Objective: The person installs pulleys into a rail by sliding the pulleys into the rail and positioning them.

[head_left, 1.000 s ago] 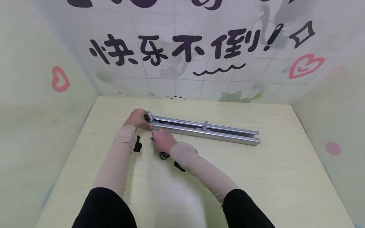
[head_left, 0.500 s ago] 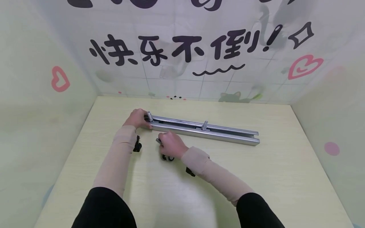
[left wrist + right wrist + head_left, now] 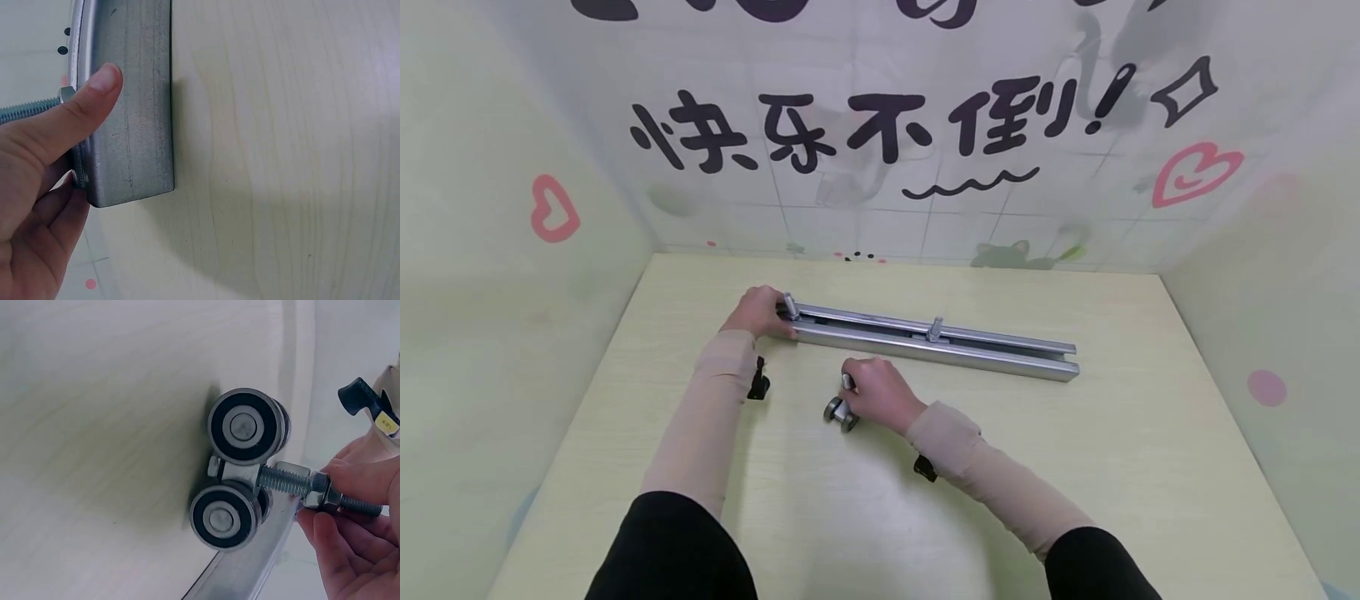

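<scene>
A long metal channel rail [image 3: 985,357] lies across the table, its slot facing up. Two threaded bolts stick up from the slot, one bolt [image 3: 791,306] at the left end and another bolt [image 3: 936,328] near the middle. My left hand [image 3: 754,312] grips the rail's left end, with the thumb along its side wall [image 3: 134,137] beside the bolt's thread [image 3: 28,110]. In my right hand [image 3: 880,393] is a roller trolley [image 3: 244,428] with several black-ringed wheels. Thumb and fingers pinch its threaded stem at the nuts [image 3: 319,490]. Its wheels sit low over the table in front of the rail.
The pale wooden table [image 3: 1112,483] reaches back to a printed white wall sheet [image 3: 850,225] with black lettering. Side panels [image 3: 1262,317] stand at left and right. A black camera mount [image 3: 925,468] hangs under the right wrist.
My right hand has drawn back from the rail's left end, to the right and nearer me, carrying the roller trolley, whose wheels now show more fully. The left hand keeps its grip on the rail.
</scene>
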{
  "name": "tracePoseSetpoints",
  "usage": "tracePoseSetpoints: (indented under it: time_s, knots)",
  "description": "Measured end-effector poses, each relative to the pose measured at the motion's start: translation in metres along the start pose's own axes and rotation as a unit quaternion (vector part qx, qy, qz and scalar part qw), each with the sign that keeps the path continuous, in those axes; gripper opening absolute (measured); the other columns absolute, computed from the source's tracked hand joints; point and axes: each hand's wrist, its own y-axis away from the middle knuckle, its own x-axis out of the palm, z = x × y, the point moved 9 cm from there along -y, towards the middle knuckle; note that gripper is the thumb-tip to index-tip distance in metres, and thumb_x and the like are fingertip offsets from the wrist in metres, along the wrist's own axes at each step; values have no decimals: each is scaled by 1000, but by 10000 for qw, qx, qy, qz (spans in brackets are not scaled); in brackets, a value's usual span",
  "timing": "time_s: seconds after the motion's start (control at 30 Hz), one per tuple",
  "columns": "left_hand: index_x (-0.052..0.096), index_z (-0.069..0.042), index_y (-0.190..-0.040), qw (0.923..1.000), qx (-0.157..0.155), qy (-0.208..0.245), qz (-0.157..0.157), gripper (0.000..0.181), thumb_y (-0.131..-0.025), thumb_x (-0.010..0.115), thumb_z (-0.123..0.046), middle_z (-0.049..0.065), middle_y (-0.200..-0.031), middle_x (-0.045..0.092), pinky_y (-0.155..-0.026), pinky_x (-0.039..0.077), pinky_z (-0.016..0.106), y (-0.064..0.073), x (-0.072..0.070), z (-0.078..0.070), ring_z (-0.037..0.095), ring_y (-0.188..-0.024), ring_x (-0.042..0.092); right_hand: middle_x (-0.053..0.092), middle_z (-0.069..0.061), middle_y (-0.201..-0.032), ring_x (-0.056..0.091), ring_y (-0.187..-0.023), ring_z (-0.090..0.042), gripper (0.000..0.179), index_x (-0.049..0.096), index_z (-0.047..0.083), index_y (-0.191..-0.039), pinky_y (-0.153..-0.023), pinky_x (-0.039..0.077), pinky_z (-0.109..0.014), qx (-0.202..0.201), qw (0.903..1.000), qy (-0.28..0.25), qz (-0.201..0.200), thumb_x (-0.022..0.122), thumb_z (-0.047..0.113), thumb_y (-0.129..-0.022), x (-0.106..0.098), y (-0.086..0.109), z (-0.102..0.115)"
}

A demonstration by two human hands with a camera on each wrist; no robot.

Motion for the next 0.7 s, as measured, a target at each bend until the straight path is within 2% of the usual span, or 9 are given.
tracePoseSetpoints:
  time_s: [0.4, 0.57, 0.7]
  knots:
    - [64, 2, -94, 9999, -22, -124, -27, 37, -65, 81, -14, 16, -93, 62, -76, 45, 37, 4, -2, -4, 26, -81, 52, 65, -3, -76, 62, -68, -11, 10, 61, 4, -81, -61, 49, -13, -281, 9984, -166, -464, 69, 5, -75, -2, 8, -1]
    - [64, 2, -93, 9999, -43, -94, -17, 37, -65, 81, -14, 16, -91, 61, -74, 44, 36, 4, -2, -4, 26, -80, 51, 64, -2, -78, 62, -72, -12, 11, 60, 5, -84, -64, 49, -15, -344, 9979, -369, -401, 68, 7, -77, 1, 11, -4]
    - [64, 2, -93, 9999, -52, -89, -17, 37, -65, 81, -14, 16, -91, 61, -74, 45, 36, 4, -2, -3, 26, -80, 51, 64, -3, -84, 60, -75, -11, 14, 61, 3, -93, -67, 49, -16, -389, 9967, -681, -205, 64, 10, -82, 5, 13, -7]
